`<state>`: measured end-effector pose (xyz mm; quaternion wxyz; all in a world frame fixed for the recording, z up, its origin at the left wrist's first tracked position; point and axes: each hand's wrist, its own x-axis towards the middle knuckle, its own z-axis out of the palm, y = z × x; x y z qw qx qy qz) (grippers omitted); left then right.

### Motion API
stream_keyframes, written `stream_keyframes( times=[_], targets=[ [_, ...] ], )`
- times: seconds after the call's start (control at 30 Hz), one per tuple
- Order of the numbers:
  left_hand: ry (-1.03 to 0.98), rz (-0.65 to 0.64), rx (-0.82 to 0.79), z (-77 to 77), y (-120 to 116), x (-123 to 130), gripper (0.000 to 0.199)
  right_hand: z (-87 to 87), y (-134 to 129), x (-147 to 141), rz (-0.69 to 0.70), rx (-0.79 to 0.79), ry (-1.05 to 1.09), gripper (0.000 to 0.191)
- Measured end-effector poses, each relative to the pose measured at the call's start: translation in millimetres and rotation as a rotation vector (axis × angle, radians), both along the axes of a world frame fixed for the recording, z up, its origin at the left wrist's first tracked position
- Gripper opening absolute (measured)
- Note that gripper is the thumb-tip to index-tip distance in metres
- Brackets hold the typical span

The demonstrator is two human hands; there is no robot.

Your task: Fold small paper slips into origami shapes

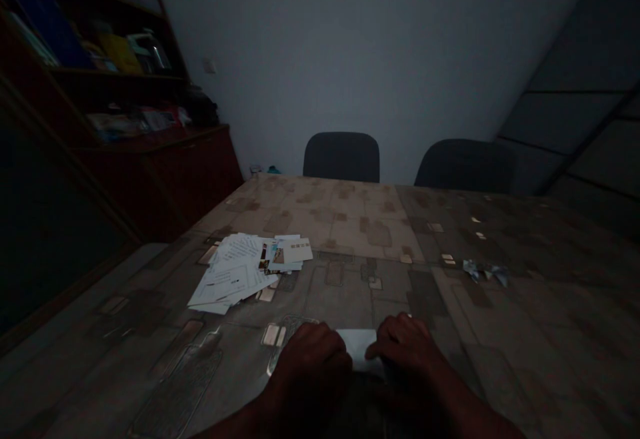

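Holding a small white paper (357,344) between our two hands, we keep it at the near edge of the worktop (373,226), in front of our body. Our left hand (317,359) is on the left end of this paper, with the fingers curled inward and closed upon it. Our right hand (406,344) is on the other end; its thumb lies on the face of the paper, and its fingers are bent, pinching it. Below the hands the view is very dark, so we cannot tell how the lower part of the paper is lying.

Farther forward, on our left side, we see a pile of printed papers (233,279), spread one over another in a loose fan. Just beside it, touching its right side, there are some smaller cards (297,250), a few with coloured pictures. The writing on them is too small for us to read.

On our right, well apart from the pile, a few crumpled greyish pieces (486,272) lie on the patterned cover of the worktop. Behind the far edge we see two dark chairs (341,157) before a pale wall (350,59), and on the left a reddish cabinet (200,169) with filled shelves.
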<state>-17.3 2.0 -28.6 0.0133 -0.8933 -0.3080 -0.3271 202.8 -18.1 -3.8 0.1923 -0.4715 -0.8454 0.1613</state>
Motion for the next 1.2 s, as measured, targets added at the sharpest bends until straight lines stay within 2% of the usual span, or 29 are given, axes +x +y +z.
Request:
stream_keyframes(
  times=[0.13, 0.33, 0.47, 0.63, 0.73, 0.87, 0.93, 1.0, 1.07, 1.2],
  targets=[
    [0.014, 0.011, -0.140, 3.4, -4.9, -2.4, 0.015, -2.6, 2.5, -1.0, -0.004, 0.002, -0.005, 0.008],
    [-0.020, 0.106, -0.396, 11.6, -1.8, -3.8, 0.012, -13.3, 10.5, -2.1, -0.074, -0.068, 0.003, 0.015],
    [-0.012, 0.147, -0.450, 14.7, -0.3, -2.5, 0.017, -21.0, 15.8, -5.8, -0.162, -0.072, -0.029, 0.008],
    [0.050, 0.147, -0.367, 19.8, 1.9, -4.7, 0.023, -23.6, 17.1, -11.0, -0.240, -0.047, -0.030, 0.005],
    [0.147, 0.116, -0.249, 22.2, -0.2, -4.4, 0.016, -23.4, 17.1, -11.6, -0.258, -0.033, -0.024, 0.008],
    [0.241, -0.003, -0.122, 11.0, -12.3, -4.4, 0.004, -21.0, 17.3, -10.5, -0.253, -0.048, -0.018, 0.009],
    [0.232, -0.057, -0.021, 0.6, -19.4, -6.8, 0.033, -18.6, 16.9, -10.4, -0.253, -0.056, -0.021, 0.008],
    [0.208, -0.038, 0.086, -8.3, -24.7, -9.9, 0.048, -16.8, 16.2, -10.7, -0.243, -0.056, -0.022, 0.009],
    [0.172, -0.014, 0.146, -12.9, -27.4, -12.7, 0.047, -16.2, 15.6, -11.1, -0.233, -0.052, -0.025, 0.010],
    [0.194, -0.016, 0.156, -13.1, -27.8, -15.7, 0.044, -17.7, 14.6, -11.1, -0.245, -0.041, -0.045, 0.012]
  ],
)
